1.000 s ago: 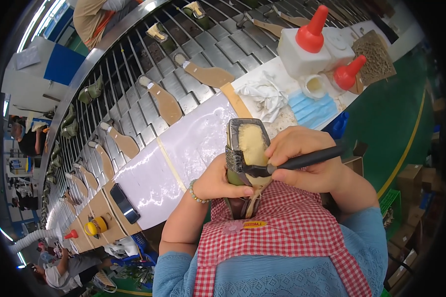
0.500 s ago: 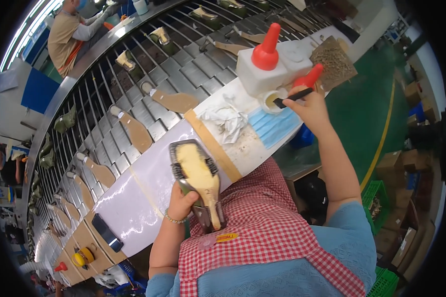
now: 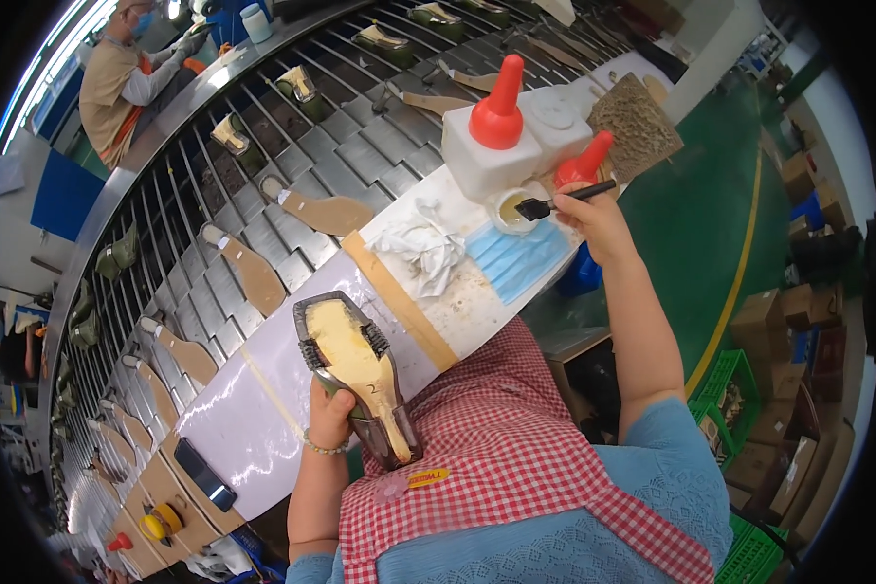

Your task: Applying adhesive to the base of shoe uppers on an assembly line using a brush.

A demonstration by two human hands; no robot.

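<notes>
Left hand (image 3: 329, 414) grips a shoe upper on its last (image 3: 355, 368), sole up, at the worktop's (image 3: 263, 409) near edge; right hand (image 3: 594, 219) pinches a brush (image 3: 555, 201), bristles in the small glue cup (image 3: 511, 207) beside the white glue bottle (image 3: 492, 146).

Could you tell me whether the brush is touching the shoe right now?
No, the brush in the right hand reaches the small glue cup, away from the shoe.

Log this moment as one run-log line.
left hand: holds upturned shoe with yellowish sole | right hand: dips black brush in small glue cup
</notes>
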